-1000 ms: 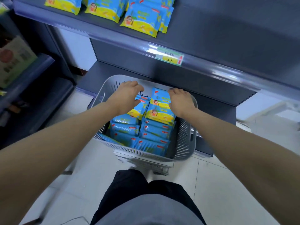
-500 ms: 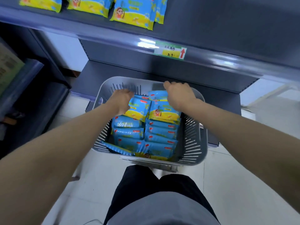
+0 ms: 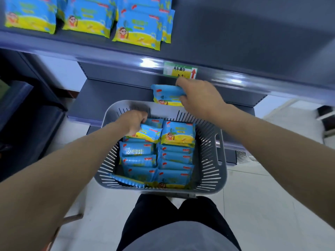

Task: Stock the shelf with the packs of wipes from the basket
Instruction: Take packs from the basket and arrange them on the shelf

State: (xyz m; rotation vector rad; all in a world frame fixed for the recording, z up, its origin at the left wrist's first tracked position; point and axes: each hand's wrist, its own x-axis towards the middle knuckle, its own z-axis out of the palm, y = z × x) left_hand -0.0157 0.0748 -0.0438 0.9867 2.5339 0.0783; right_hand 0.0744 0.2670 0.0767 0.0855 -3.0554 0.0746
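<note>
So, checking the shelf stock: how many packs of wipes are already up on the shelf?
4 visible: three fronts along the shelf edge, left, middle and right, plus one peeking from behind the right one. More may sit hidden behind or beyond the frame.

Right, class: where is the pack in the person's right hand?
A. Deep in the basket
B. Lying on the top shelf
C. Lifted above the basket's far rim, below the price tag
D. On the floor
C: the right hand grips a pack above the basket rim, under the price tag.
</note>
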